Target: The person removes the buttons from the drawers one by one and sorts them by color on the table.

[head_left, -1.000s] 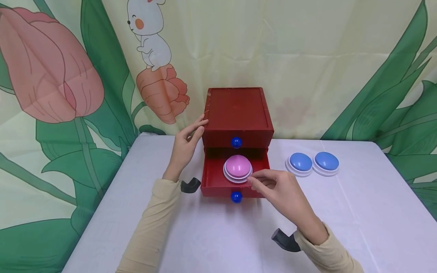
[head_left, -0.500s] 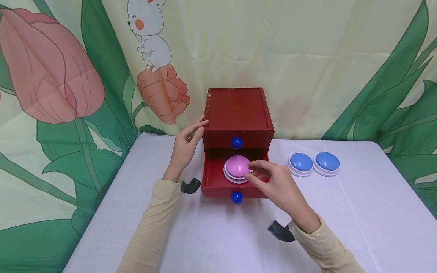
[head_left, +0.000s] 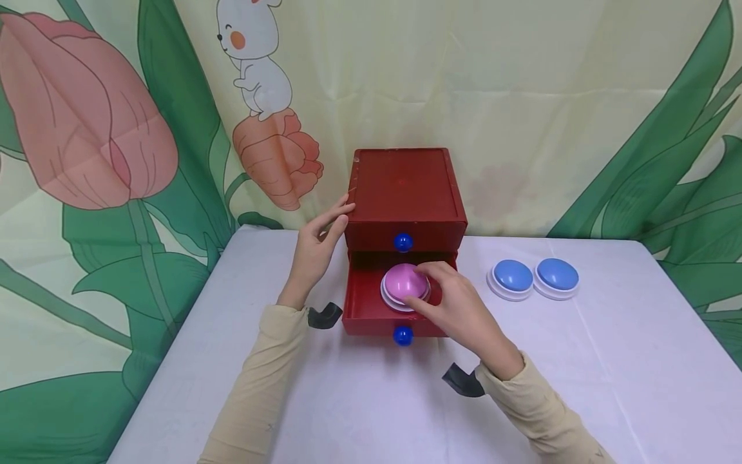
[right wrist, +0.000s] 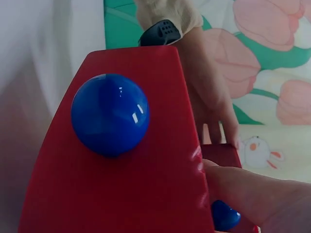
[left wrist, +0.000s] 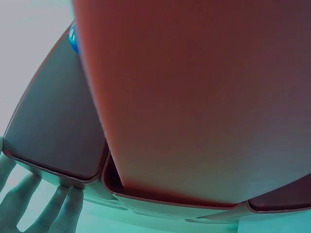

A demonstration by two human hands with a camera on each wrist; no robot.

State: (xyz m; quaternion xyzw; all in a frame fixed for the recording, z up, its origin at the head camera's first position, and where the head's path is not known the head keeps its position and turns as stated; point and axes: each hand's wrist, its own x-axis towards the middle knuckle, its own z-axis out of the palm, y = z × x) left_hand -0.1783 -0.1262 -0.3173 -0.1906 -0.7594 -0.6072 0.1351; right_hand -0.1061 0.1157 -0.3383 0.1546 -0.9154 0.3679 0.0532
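Note:
A small red drawer cabinet (head_left: pixel 402 187) stands at the back of the table, its lower drawer (head_left: pixel 362 303) pulled out. Inside that drawer lies a pink domed push button (head_left: pixel 404 282) with a white base. My right hand (head_left: pixel 460 309) reaches in from the right, thumb and index finger around the dome's right side; the right wrist view shows the thumb (right wrist: pixel 238 187) behind the drawer front. My left hand (head_left: pixel 313 251) rests its extended fingertips against the cabinet's upper left side. In the left wrist view, its fingers (left wrist: pixel 70 211) lie along the cabinet edge.
Two blue domed push buttons (head_left: pixel 513 276) (head_left: pixel 557 274) sit side by side on the white table (head_left: pixel 522 341), right of the cabinet. Round blue knobs (head_left: pixel 403 242) (head_left: pixel 402 335) stick out from both drawer fronts. A printed curtain (head_left: pixel 510 116) hangs close behind the table.
My right hand has moved left and slightly up, from the drawer's right edge onto the pink push button, with its thumb and index finger spread around it. My left hand has stayed still.

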